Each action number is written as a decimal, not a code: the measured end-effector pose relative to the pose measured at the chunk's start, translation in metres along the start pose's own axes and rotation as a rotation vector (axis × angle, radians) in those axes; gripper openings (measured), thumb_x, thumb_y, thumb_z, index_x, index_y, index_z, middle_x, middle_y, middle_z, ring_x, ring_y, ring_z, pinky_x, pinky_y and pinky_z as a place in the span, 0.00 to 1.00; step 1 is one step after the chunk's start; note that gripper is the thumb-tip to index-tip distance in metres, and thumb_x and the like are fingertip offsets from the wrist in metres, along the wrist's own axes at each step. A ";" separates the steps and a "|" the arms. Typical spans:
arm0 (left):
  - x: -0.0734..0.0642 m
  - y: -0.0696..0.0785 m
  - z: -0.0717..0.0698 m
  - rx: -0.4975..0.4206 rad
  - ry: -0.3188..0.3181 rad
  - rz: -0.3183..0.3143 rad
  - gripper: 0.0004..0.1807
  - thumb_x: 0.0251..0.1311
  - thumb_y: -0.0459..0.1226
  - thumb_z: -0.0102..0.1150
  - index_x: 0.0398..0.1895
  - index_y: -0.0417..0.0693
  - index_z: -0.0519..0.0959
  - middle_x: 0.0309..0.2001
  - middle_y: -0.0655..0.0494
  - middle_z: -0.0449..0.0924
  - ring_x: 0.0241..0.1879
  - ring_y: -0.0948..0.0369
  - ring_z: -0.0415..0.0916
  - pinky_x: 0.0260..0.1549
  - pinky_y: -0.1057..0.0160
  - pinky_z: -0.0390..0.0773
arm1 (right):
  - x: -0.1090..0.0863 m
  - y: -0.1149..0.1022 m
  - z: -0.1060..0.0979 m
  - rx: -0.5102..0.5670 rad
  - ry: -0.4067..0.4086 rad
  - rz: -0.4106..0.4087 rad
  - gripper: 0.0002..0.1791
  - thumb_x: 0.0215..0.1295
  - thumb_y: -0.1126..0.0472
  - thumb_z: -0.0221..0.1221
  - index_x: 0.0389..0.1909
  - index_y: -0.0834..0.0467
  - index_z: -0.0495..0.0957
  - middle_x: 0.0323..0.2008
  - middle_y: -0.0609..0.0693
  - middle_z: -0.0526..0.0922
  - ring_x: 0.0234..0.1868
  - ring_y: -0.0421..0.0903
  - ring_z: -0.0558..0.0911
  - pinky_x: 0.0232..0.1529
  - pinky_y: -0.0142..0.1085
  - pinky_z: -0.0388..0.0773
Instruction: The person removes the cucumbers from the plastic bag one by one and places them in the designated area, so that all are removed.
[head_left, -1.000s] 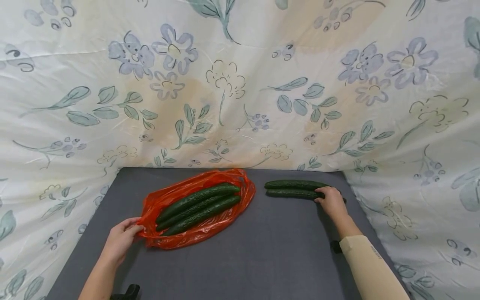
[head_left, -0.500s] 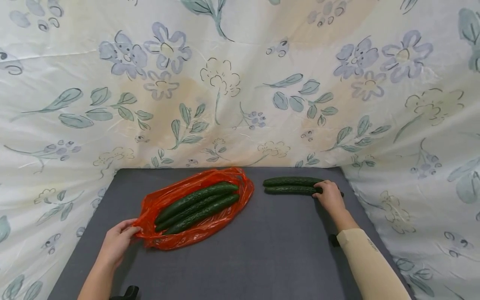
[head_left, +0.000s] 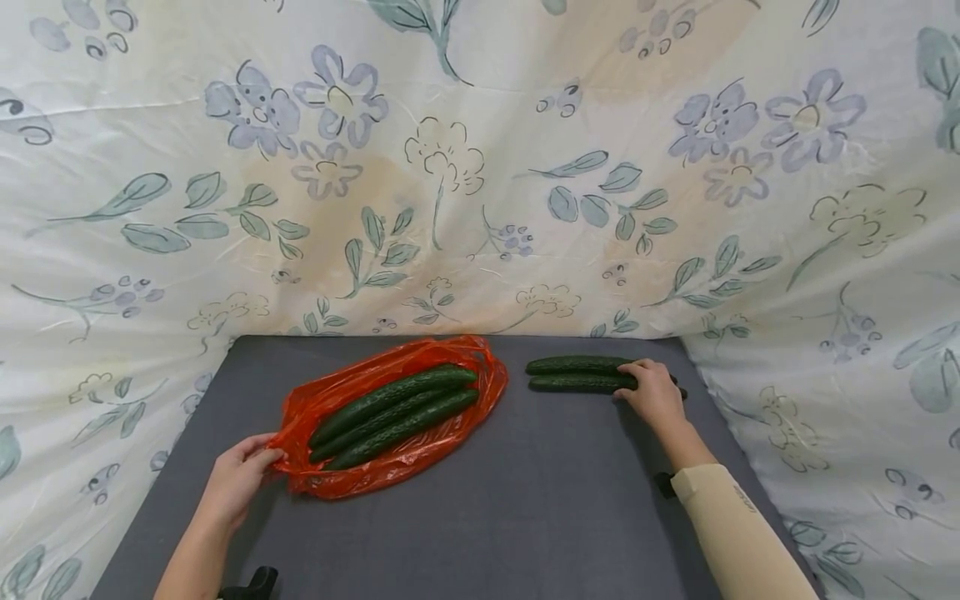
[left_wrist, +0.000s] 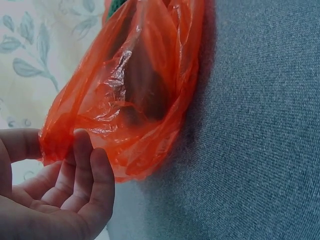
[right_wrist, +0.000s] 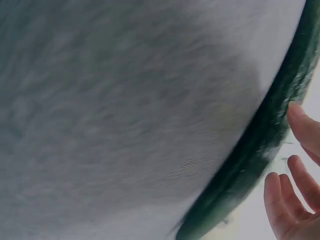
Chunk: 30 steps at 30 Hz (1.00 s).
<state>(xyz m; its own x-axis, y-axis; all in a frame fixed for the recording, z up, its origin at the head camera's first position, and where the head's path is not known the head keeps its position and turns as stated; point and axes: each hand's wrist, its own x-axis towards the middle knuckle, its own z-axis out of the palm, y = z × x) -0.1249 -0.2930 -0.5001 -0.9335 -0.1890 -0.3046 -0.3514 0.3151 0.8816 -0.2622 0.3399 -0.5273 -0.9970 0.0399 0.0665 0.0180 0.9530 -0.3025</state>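
Observation:
On the left of the head view, my left hand (head_left: 238,479) pinches the near left end of a thin red plastic bag (head_left: 300,417). Up close in the left wrist view, thumb and fingertips hold a gathered fold of the bag (left_wrist: 135,140). Several green cucumbers (head_left: 397,408) lie side by side on the bag's open middle. At the right, my right hand (head_left: 654,392) is over the right part of two more cucumbers (head_left: 573,382), covering some of them. The right wrist view has a fingertip at the side of a cucumber (right_wrist: 255,135), the other fingers relaxed and spread.
A dark grey cloth-covered table (head_left: 480,517) carries everything. Floral fabric (head_left: 480,208) hangs behind it and along both sides. The table's back edge runs close behind the bag and the two loose cucumbers.
My right hand has shifted slightly left along the two cucumbers, its thumb and fingers now more spread. The left hand keeps its hold on the bag.

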 end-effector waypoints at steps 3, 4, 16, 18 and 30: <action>0.001 0.001 0.000 0.008 0.003 0.006 0.25 0.76 0.38 0.49 0.68 0.29 0.65 0.52 0.43 0.82 0.37 0.70 0.81 0.43 0.63 0.84 | 0.000 -0.009 -0.004 0.027 0.002 -0.020 0.31 0.60 0.54 0.71 0.64 0.55 0.77 0.64 0.63 0.73 0.65 0.66 0.68 0.52 0.62 0.74; 0.001 0.002 0.001 0.009 0.005 0.005 0.25 0.76 0.37 0.49 0.68 0.29 0.65 0.52 0.43 0.82 0.37 0.70 0.81 0.43 0.63 0.84 | 0.000 -0.011 -0.006 0.045 0.001 -0.029 0.31 0.61 0.54 0.71 0.65 0.55 0.76 0.65 0.63 0.73 0.65 0.66 0.69 0.52 0.62 0.74; 0.002 -0.001 0.002 0.003 -0.018 -0.005 0.26 0.77 0.39 0.47 0.70 0.30 0.63 0.47 0.51 0.83 0.38 0.72 0.79 0.43 0.65 0.83 | 0.001 -0.043 -0.015 0.264 -0.043 -0.105 0.37 0.62 0.50 0.69 0.70 0.58 0.71 0.65 0.63 0.75 0.65 0.64 0.74 0.60 0.61 0.72; 0.002 -0.001 0.002 0.002 -0.011 -0.004 0.26 0.77 0.38 0.47 0.69 0.30 0.64 0.46 0.52 0.83 0.38 0.72 0.79 0.43 0.65 0.83 | 0.001 -0.048 -0.015 0.280 -0.035 -0.119 0.37 0.62 0.50 0.69 0.70 0.58 0.71 0.64 0.63 0.76 0.64 0.64 0.74 0.59 0.61 0.72; 0.002 0.000 0.004 -0.004 -0.009 -0.016 0.26 0.76 0.37 0.48 0.70 0.28 0.63 0.50 0.46 0.83 0.37 0.71 0.80 0.43 0.64 0.84 | 0.003 -0.079 -0.010 0.339 -0.027 -0.175 0.38 0.62 0.47 0.69 0.70 0.56 0.71 0.66 0.60 0.76 0.67 0.61 0.73 0.63 0.58 0.72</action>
<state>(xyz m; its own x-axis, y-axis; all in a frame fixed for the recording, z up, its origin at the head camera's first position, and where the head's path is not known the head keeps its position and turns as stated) -0.1267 -0.2895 -0.5025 -0.9283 -0.1859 -0.3221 -0.3663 0.3084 0.8779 -0.2661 0.2681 -0.4941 -0.9844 -0.1269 0.1218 -0.1745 0.7908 -0.5867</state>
